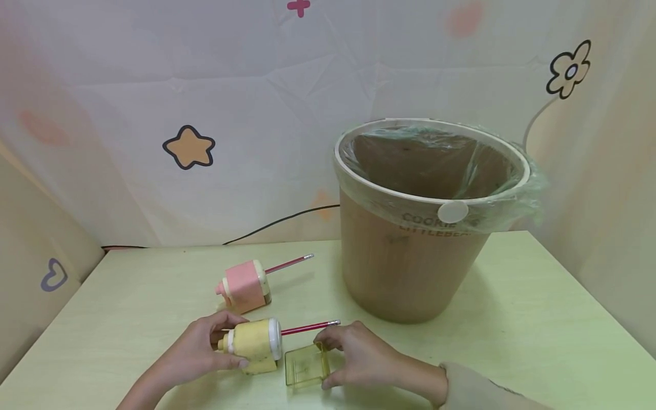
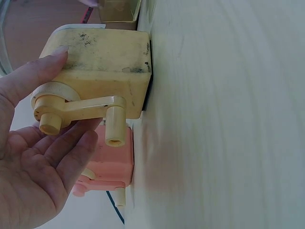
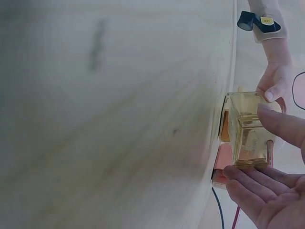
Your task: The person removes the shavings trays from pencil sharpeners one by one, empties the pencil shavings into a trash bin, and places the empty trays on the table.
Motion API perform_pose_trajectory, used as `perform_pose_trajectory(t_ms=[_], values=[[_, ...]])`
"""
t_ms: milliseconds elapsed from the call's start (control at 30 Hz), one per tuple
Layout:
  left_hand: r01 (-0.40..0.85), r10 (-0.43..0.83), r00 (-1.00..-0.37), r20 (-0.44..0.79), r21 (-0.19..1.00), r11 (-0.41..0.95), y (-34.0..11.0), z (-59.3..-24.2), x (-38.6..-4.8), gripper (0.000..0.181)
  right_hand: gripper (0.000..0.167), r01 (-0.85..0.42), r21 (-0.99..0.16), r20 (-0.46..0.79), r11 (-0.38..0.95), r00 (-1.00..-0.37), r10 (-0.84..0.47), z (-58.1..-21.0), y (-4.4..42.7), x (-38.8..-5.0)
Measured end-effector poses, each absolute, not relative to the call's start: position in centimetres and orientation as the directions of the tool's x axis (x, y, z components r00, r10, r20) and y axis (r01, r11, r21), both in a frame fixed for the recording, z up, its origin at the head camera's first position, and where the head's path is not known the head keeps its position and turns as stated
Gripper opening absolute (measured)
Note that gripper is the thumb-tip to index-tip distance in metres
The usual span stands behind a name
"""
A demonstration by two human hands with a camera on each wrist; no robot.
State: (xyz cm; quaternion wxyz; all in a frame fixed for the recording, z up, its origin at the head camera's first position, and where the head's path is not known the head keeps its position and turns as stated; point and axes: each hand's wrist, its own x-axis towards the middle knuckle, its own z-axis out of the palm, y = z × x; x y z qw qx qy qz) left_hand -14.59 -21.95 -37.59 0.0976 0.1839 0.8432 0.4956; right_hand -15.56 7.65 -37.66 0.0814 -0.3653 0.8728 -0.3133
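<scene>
My left hand (image 1: pixel 192 354) grips a yellow hand-crank pencil sharpener (image 1: pixel 254 343) on the table, thumb along the near side and fingers on the far side. A red pencil (image 1: pixel 307 328) sticks out of the sharpener's right end. In the left wrist view, the crank handle (image 2: pixel 90 109) points toward the palm, and dark smudges mark the body. Just right of the sharpener, my right hand (image 1: pixel 366 354) holds a clear yellow shavings drawer (image 1: pixel 302 369) between thumb and fingers. The drawer is apart from the sharpener. Whether it holds shavings is hard to tell.
A pink crank sharpener (image 1: pixel 246 286) with another red pencil (image 1: pixel 287 264) in it stands behind the yellow one. A large brown bin (image 1: pixel 405 273) lined with a clear bag stands at the back right of the pale table (image 1: pixel 538 319). A dark cable (image 1: pixel 277 221) runs along the backdrop.
</scene>
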Motion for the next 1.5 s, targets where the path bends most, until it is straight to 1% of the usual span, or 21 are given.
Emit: perform_pose_trajectory(t_ms=[100, 300, 667, 1000, 1500], values=[[0.206, 0.403, -0.915, 0.012, 0.873, 0.442, -21.95, -37.61, -14.62, 0.060, 0.050, -0.587, -0.607, 0.087, 0.535, -0.718, -0.690, -37.61, 7.61, -15.68], [0.209, 0.407, -0.913, 0.019, 0.879, 0.429, -21.87, -37.48, -14.67, 0.060, 0.051, -0.591, -0.575, 0.077, 0.565, -0.727, -0.682, -37.70, 7.49, -15.64], [0.212, 0.423, -0.906, 0.021, 0.887, 0.410, -21.95, -37.41, -14.75, 0.059, 0.051, -0.571, -0.610, 0.063, 0.550, -0.726, -0.684, -38.08, 7.22, -15.82], [0.198, 0.416, -0.909, 0.010, 0.890, 0.411, -21.88, -37.38, -14.67, 0.059, 0.050, -0.604, -0.514, 0.050, 0.609, -0.730, -0.682, -38.02, 7.30, -15.58], [0.222, 0.425, -0.904, 0.033, 0.888, 0.403, -21.95, -37.41, -14.85, 0.057, 0.050, -0.633, -0.439, 0.047, 0.638, -0.725, -0.687, -38.19, 7.47, -15.79]])
